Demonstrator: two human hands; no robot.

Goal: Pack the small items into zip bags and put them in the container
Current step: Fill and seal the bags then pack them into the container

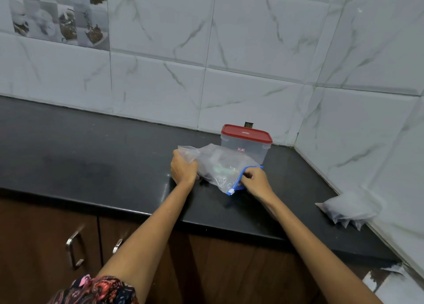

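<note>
While the zip bag (220,166) lies on the dark surface (91,147) just in front of the container (246,146), we judge the task to be in its packing stage, with none of it visibly finished. Our left hand (183,169) grips the bunched closed end of the bag, fingers curled round the plastic. Our right hand (254,179) pinches the blue zip edge (239,179) at the mouth, near the white slider (231,191). We cannot tell whether the zip is run shut or partly open.

Through the clear plastic we see some contents, among them something green, but the pieces are too blurred to name or count.

The container is a clear box with a red lid (246,132), and the lid sits on it. It stands near the wall corner. Its walls show no obvious contents, though the bag hides part of it.

A second plastic bag (351,208) lies well apart to the right, against the wall tiles; what it holds is unclear.

In our judgement, what is left is sealing this bag, taking off the lid and placing the bag inside.
</note>
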